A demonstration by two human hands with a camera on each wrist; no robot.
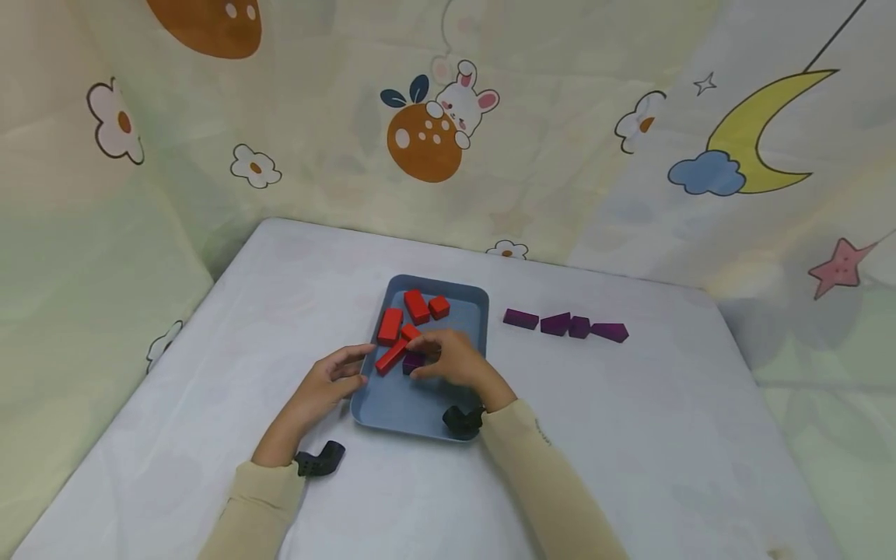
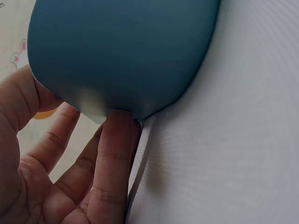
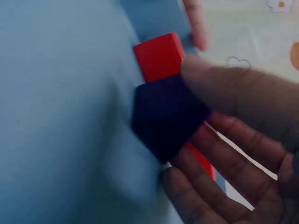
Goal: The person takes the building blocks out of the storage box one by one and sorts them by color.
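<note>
Between right-hand fingers (image 3: 234, 161), purple block (image 3: 169, 114)

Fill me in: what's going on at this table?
A person is working over a blue tray on a white table. Their right hand pinches a dark purple block between thumb and fingers, while the left hand touches the tray's left side. At least five red blocks lie in the tray. Four more purple blocks sit in a row on the table, to the right of the tray. Whether the held block touches the tray floor is unclear.
</note>
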